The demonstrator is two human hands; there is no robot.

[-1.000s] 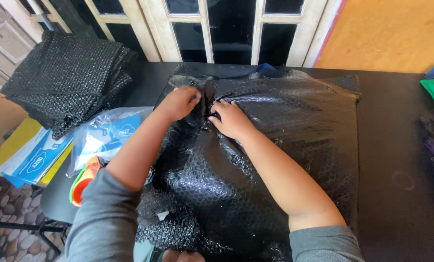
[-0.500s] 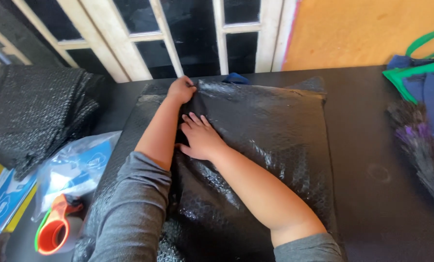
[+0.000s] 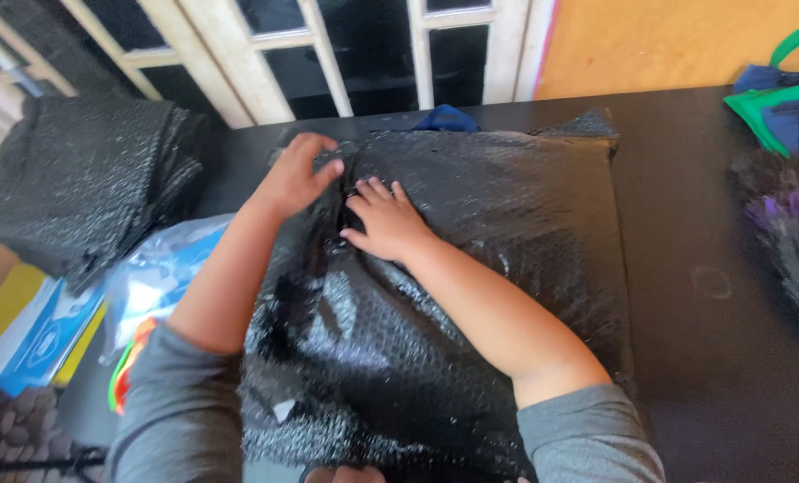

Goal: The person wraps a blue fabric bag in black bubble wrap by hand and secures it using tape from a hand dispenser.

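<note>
Black table (image 3: 712, 376), right hand (image 3: 386, 224) slid nearer

Single head-worn view, looking steeply down and forward over the person's own forearms onto a dark tabletop (image 3: 712, 358). The camera sits close: the grey sleeves fill the bottom edge, and the left hand (image 3: 294, 176) and right hand (image 3: 387, 221) lie near the centre, on a black bubble-wrap package (image 3: 507, 233). The far edge of the frame reaches a white-framed glazed door (image 3: 328, 54) and an orange wall (image 3: 667, 40). No second view is available for overlap.
</note>
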